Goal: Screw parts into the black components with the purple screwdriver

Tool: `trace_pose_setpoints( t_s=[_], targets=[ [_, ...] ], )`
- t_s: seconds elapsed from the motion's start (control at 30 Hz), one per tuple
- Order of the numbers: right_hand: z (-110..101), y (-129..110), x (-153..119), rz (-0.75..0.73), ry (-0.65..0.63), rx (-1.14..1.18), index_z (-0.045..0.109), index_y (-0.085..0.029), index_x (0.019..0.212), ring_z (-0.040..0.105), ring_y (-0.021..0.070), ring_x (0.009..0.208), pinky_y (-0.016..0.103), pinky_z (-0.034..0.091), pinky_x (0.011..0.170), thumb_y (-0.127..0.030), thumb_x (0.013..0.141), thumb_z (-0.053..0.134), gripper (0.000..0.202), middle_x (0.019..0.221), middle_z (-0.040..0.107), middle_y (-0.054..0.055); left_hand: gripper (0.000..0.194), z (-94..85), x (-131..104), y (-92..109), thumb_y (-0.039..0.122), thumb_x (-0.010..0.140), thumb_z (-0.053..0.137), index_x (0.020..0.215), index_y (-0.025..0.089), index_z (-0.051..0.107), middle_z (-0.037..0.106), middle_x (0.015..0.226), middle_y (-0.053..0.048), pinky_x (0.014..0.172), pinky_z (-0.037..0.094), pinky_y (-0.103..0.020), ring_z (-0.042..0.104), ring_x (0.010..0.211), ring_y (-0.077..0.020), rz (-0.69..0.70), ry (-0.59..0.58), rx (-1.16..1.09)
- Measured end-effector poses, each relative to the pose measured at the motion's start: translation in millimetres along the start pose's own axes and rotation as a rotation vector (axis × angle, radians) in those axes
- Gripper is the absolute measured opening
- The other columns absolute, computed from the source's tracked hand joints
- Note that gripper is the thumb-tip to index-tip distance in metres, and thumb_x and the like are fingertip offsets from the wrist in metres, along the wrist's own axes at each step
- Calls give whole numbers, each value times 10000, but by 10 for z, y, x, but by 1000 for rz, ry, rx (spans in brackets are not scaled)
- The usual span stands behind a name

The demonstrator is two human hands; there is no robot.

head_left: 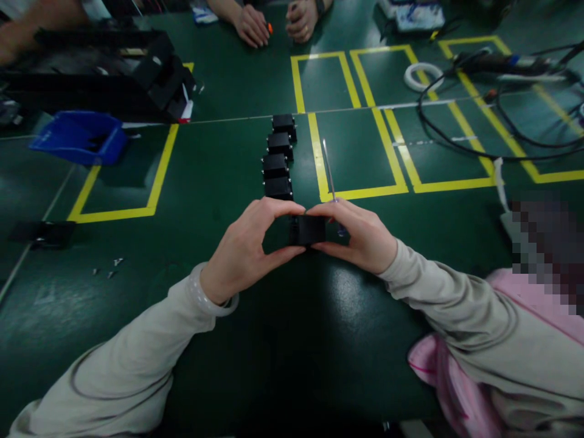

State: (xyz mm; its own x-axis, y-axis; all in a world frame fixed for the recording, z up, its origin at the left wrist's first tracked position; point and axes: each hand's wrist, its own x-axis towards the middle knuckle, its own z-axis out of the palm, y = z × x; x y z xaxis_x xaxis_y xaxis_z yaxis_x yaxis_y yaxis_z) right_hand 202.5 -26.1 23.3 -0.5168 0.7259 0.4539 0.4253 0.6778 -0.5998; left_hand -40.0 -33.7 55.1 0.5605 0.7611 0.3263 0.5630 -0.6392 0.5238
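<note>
Left hand (246, 246) and right hand (358, 234) both pinch a small black box (312, 230) between thumb and fingers, gripping its far and near edges; whether it touches the bench (219, 164) below, I cannot tell. Such a fingertip hold could let it slip or twist if one side squeezes harder.

From the left, a blue bin (82, 137) sits well apart from the hands. Nearer lie a few loose screws (118, 262), small enough to scatter if the left sleeve (137, 347) sweeps across them. Just beyond the left fingers, four black boxes (279, 144) stand in a crooked row; a knuckle could nudge the nearest out of line. Then comes a screwdriver (329, 167), its handle partly hidden behind the right hand, which could set it rolling by bumping it. Farther right, a white ring (409, 76) lies near a looped cable (422, 118), too distant to snag the fingers now.
</note>
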Motion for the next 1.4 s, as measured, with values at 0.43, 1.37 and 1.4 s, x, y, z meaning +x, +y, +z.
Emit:
trace_pose_setpoints(
  t_s=[0.43, 1.37, 1.4],
  targets=[
    [-21, 396, 77, 416, 385, 615, 611, -209, 1071, 684, 134, 748, 286, 589, 682, -487, 689, 883, 544, 867, 643, -9, 442, 239, -7, -245, 366, 876, 737, 1234, 165, 576, 606, 1279, -122, 1016, 515, -500, 586, 1193, -295, -180, -300, 3],
    [32, 536, 51, 407, 436, 655, 632, -229, 1068, 668, 109, 633, 260, 613, 569, -457, 708, 882, 494, 816, 627, -25, 414, -150, 11, -24, 420, 887, 739, 1213, 194, 620, 699, 1204, -54, 971, 535, -405, 676, 1112, -237, -143, -287, 4],
    [35, 534, 53, 406, 441, 665, 636, -228, 1064, 676, 111, 638, 255, 613, 563, -455, 703, 885, 494, 818, 637, -24, 424, -147, 16, -43, 436, 885, 740, 1219, 203, 621, 704, 1203, -46, 971, 536, -393, 678, 1109, -229, -163, -302, -44]
  ],
)
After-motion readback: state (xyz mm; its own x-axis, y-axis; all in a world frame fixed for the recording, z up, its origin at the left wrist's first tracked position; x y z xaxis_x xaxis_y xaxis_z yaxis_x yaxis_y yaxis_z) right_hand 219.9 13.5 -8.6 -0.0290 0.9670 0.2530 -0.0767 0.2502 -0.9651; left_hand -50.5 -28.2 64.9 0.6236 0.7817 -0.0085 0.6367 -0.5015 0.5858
